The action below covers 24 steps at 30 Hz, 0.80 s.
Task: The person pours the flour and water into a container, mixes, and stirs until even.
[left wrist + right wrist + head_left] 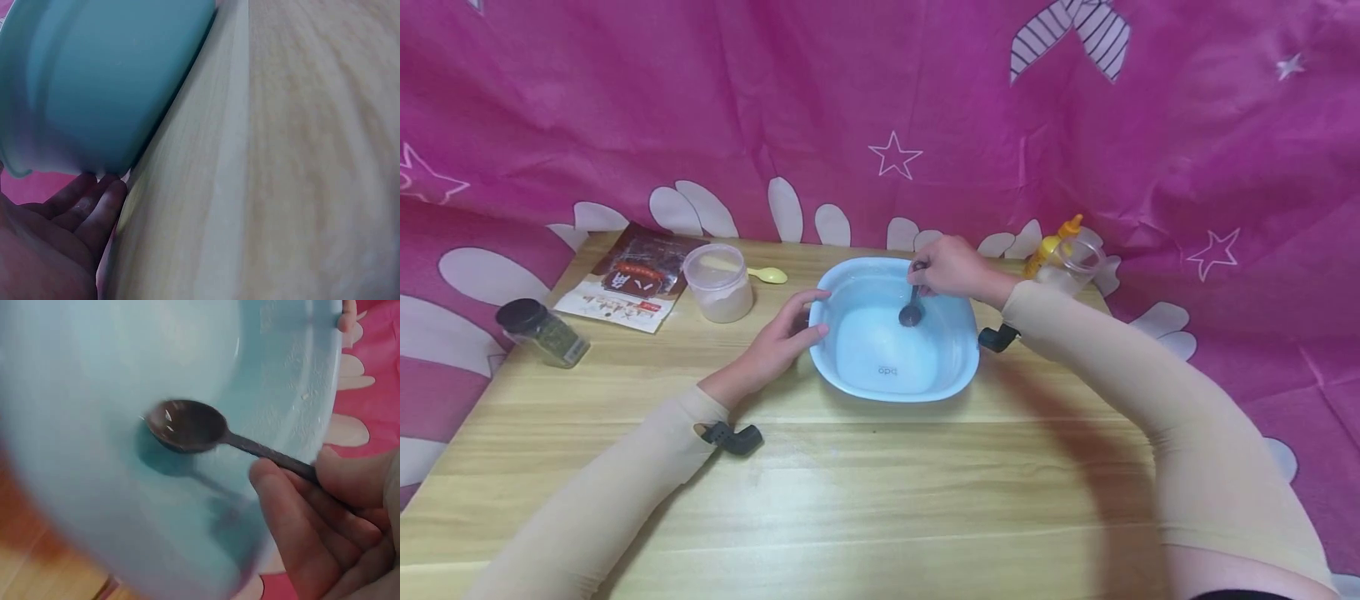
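Note:
A light blue basin (887,387) sits on the wooden table in the head view. At its left rim, my left hand (778,342) holds it with thumb and index finger at the edge. In the left wrist view, other fingers (103,215) touch the basin's outer wall (106,81) low down. My right hand (951,267) reaches over the far right rim and pinches the handle of a dark spoon (911,314). The right wrist view shows the spoon's bowl (187,425) inside the basin, with shiny glints in it. Whether liquid fills the basin is hard to tell.
Left of the basin stand a clear tub (722,296) of pale powder, a yellow spoon (767,275), a brown-and-white packet (628,279) and a black-lidded jar (544,333). Behind my right arm are a yellow bottle (1045,252) and a clear container (1078,256). A pink curtain (820,100) hangs behind.

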{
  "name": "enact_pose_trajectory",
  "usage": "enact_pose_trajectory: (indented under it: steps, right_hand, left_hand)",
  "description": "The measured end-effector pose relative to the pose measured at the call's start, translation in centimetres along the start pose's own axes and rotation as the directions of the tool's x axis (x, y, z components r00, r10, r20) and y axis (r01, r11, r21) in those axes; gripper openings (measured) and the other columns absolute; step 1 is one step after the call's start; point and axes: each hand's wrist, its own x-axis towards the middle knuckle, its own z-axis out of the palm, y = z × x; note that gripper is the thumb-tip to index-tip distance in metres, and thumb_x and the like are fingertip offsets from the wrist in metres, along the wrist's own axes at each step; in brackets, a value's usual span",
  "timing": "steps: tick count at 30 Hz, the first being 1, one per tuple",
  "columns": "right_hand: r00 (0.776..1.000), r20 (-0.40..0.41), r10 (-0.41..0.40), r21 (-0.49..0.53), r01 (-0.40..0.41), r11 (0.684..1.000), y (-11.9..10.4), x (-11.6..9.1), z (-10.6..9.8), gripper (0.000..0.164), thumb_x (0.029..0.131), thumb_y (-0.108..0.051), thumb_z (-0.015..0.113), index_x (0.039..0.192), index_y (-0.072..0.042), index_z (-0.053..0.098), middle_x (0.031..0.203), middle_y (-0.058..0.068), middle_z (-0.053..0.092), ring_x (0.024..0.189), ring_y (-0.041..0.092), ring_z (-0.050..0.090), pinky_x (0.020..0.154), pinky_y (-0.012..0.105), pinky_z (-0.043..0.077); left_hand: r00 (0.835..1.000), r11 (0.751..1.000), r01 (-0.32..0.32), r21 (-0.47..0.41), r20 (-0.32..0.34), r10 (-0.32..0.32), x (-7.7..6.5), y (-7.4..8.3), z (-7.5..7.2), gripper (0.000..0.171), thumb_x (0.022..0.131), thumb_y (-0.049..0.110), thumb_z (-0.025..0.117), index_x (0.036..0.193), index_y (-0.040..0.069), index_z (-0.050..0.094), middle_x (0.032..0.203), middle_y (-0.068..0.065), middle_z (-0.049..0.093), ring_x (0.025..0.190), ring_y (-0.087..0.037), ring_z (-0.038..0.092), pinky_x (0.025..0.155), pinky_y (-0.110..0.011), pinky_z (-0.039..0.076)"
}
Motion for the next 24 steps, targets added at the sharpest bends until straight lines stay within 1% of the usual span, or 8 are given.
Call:
enact_pose_trajectory:
  steps: [3,6,9,13,16,20,22,24]
  right_hand:
    - [0.998,-0.063,-0.024,-0.02,0.023,1.0,-0.5,0.3,0.6,0.017,0.108,-0.016,0.075,0.107,-0.004,0.086,0.088,0.005,0.079,0.08,0.016,0.079,0.078,0.033,0.06]
    - [0.996,-0.083,-0.021,0.048,0.025,0.999,-1.1,0.5,1.5,0.015,0.108,-0.015,0.076,0.11,-0.004,0.086,0.088,0.006,0.079,0.081,0.016,0.078,0.078,0.033,0.061]
    - [0.998,-0.065,-0.026,0.122,0.034,0.992,-1.8,0.5,2.3,0.016,0.108,-0.016,0.077,0.115,-0.004,0.085,0.093,0.006,0.081,0.088,0.021,0.08,0.08,0.033,0.063]
    - [0.998,-0.005,-0.068,0.197,0.067,0.978,-2.7,0.1,3.2,0.018,0.107,-0.016,0.078,0.12,-0.005,0.085,0.1,0.004,0.083,0.098,0.027,0.082,0.084,0.033,0.066]
    - [0.991,0.06,-0.118,0.237,0.1,0.966,-3.0,-0.4,3.8,0.017,0.106,-0.016,0.079,0.118,-0.006,0.085,0.101,0.003,0.083,0.1,0.03,0.082,0.084,0.032,0.067]
    - [0.971,0.161,-0.177,0.267,0.13,0.955,-3.1,-1.0,4.0,0.015,0.105,-0.016,0.08,0.115,-0.007,0.086,0.099,0.003,0.084,0.101,0.031,0.082,0.082,0.032,0.067]
    - [0.958,0.209,-0.195,0.266,0.137,0.954,-3.0,-1.3,3.8,0.012,0.105,-0.016,0.081,0.112,-0.008,0.086,0.097,0.002,0.084,0.099,0.028,0.083,0.082,0.033,0.067]
    - [0.946,0.251,-0.207,0.252,0.143,0.957,-2.7,-1.5,3.4,0.009,0.104,-0.015,0.081,0.108,-0.01,0.087,0.096,0.002,0.084,0.095,0.024,0.083,0.082,0.033,0.067]
  left_hand:
    - [1.0,1.0,-0.006,-0.003,-0.005,0.006,-0.1,0.0,0.2,0.057,0.112,0.018,0.064,0.165,0.016,0.044,0.154,-0.032,0.059,0.144,-0.046,0.058,0.116,-0.062,0.051]
    - [1.0,1.0,-0.011,-0.007,-0.004,0.011,-0.1,0.1,0.3,0.057,0.112,0.017,0.064,0.165,0.015,0.044,0.153,-0.032,0.059,0.144,-0.047,0.058,0.116,-0.062,0.05]
    - [1.0,1.0,-0.017,-0.009,-0.001,0.017,-0.1,0.1,0.3,0.057,0.112,0.017,0.063,0.165,0.015,0.043,0.155,-0.032,0.058,0.144,-0.047,0.058,0.116,-0.06,0.051]
    - [1.0,1.0,-0.022,-0.01,0.003,0.022,-0.1,0.1,0.2,0.057,0.112,0.017,0.063,0.166,0.014,0.043,0.156,-0.032,0.057,0.143,-0.047,0.059,0.114,-0.055,0.053]
    - [1.0,1.0,-0.022,-0.01,0.006,0.022,-0.1,0.1,0.2,0.057,0.113,0.017,0.063,0.166,0.015,0.042,0.156,-0.032,0.057,0.143,-0.047,0.059,0.114,-0.054,0.053]
    - [1.0,1.0,-0.02,-0.01,0.008,0.02,-0.1,0.1,0.2,0.058,0.113,0.018,0.063,0.166,0.015,0.042,0.156,-0.032,0.057,0.143,-0.046,0.059,0.116,-0.055,0.052]
    - [1.0,1.0,-0.02,-0.01,0.006,0.021,-0.1,0.1,0.2,0.058,0.112,0.018,0.063,0.166,0.015,0.042,0.156,-0.032,0.057,0.143,-0.047,0.059,0.115,-0.051,0.053]
    - [1.0,1.0,-0.021,-0.009,0.002,0.021,-0.1,0.1,0.1,0.058,0.112,0.017,0.063,0.166,0.014,0.042,0.155,-0.032,0.057,0.143,-0.047,0.059,0.112,-0.044,0.055]
